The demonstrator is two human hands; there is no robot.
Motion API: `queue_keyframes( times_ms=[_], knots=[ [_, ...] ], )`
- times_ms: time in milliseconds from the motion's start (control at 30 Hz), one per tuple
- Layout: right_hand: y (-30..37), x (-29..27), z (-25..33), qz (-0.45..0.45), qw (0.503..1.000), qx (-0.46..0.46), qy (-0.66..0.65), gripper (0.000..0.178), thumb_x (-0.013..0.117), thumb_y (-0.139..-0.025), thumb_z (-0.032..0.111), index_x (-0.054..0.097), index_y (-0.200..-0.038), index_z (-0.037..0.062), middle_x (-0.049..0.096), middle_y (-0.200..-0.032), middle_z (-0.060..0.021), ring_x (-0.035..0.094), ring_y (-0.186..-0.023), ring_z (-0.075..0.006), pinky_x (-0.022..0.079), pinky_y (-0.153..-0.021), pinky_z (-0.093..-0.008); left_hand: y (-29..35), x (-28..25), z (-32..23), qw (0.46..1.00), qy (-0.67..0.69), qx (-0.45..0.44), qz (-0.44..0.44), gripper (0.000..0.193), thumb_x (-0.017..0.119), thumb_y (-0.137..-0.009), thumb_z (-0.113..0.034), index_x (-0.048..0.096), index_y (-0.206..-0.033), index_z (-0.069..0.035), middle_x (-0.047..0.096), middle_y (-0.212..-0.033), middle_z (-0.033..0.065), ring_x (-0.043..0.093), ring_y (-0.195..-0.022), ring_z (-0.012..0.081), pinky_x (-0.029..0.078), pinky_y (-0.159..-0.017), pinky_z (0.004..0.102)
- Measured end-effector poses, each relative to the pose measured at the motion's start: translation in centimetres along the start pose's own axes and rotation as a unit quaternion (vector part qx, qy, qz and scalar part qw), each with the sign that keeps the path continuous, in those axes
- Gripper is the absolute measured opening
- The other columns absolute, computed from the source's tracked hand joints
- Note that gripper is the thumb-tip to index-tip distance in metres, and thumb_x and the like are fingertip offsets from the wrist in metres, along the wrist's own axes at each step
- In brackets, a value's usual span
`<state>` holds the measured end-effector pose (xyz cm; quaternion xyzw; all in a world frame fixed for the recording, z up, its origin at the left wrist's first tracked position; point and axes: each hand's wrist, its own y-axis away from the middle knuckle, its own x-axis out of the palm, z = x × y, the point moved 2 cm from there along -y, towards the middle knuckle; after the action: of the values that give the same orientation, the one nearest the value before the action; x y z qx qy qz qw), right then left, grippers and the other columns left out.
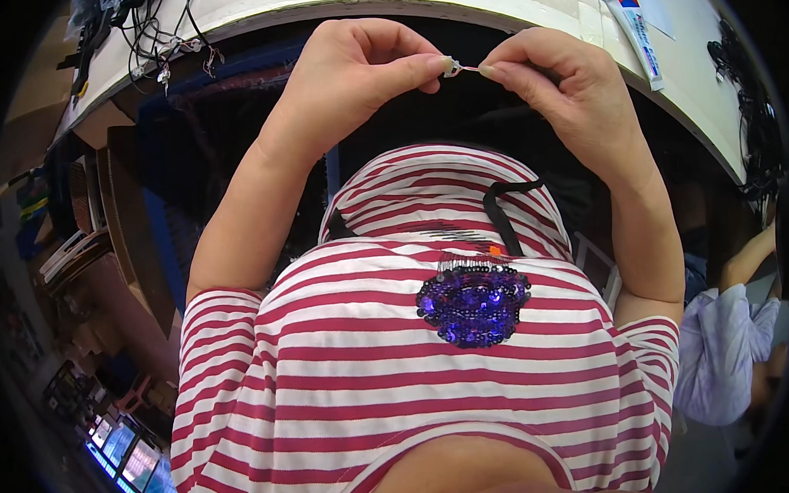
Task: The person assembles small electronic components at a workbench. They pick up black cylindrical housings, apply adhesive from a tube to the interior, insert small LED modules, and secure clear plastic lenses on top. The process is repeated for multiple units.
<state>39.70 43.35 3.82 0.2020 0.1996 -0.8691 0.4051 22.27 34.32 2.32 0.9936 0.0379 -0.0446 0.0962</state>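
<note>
Two Hands Meet Over a Tiny White Connector

The left hand pinches a small white connector between thumb and fingertips, just in front of the near edge of the pale desk. The right hand stands a little apart from it, thumb and forefinger closed on a thin wire that bridges the short gap between the two sets of fingertips (its far end is hidden in the right grip). Both wrists bend inward, and the pieces sit above the person's lap.

On the desk at left, a tangle of black cables hangs toward the edge, with white plugs at the ends. To the right lies a white tube with a blue and red end, and beyond it a heap of black cable.

The person wears a red-and-white striped shirt with a purple sequin patch on the chest. At the right rim sits part of another person in pale, mottled clothing.
</note>
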Motion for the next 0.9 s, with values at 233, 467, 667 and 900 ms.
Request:
queue_keyframes(
  times_ms=[233,467,667,900],
  knots=[
    [0.2,-1.0,0.2,0.044,0.998,-0.009,0.046,0.012,0.062,-0.079,0.012,0.062,-0.078,0.0006,0.056,-0.065,-0.0021,0.053,-0.058,-0.0097,0.044,-0.053,-0.0221,-0.1,0.1,-0.9,0.995,-0.077,0.052,-0.022,0.016,0.066,-0.079,-0.014,0.065,-0.086,0.001,0.063,-0.075,0.0042,0.057,-0.069,0.008,0.045,-0.065,0.0195],
    [0.4,-1.4,0.8,0.144,0.963,0.186,-0.135,0.019,0.058,-0.084,0.018,0.062,-0.079,0.0012,0.054,-0.062,-0.0002,0.05,-0.053,-0.0053,0.042,-0.048,-0.0177,0.0,1.0,-1.8,0.991,-0.11,0.074,-0.006,0.018,0.065,-0.079,-0.015,0.064,-0.085,0.001,0.062,-0.073,0.0029,0.056,-0.068,0.0068,0.044,-0.062,0.0187],
    [0.2,-1.4,1.8,0.113,0.985,0.12,-0.043,0.017,0.058,-0.084,0.017,0.062,-0.084,-0.0002,0.057,-0.065,-0.0021,0.049,-0.051,-0.005,0.04,-0.044,-0.0181,-0.1,1.2,-1.9,0.986,-0.135,0.093,-0.013,0.019,0.065,-0.08,-0.017,0.064,-0.084,0.001,0.061,-0.072,0.0024,0.056,-0.066,0.0063,0.045,-0.061,0.0185],
    [0.4,-1.0,1.2,0.131,0.981,0.14,-0.034,0.014,0.059,-0.083,0.016,0.062,-0.084,0.002,0.055,-0.063,0.002,0.046,-0.05,-0.0008,0.034,-0.041,-0.0148,-0.1,1.2,-1.6,0.98,-0.179,0.093,-0.002,0.019,0.065,-0.08,-0.017,0.064,-0.082,0.001,0.061,-0.07,0.0018,0.055,-0.065,0.0061,0.044,-0.059,0.0184]
  ],
)
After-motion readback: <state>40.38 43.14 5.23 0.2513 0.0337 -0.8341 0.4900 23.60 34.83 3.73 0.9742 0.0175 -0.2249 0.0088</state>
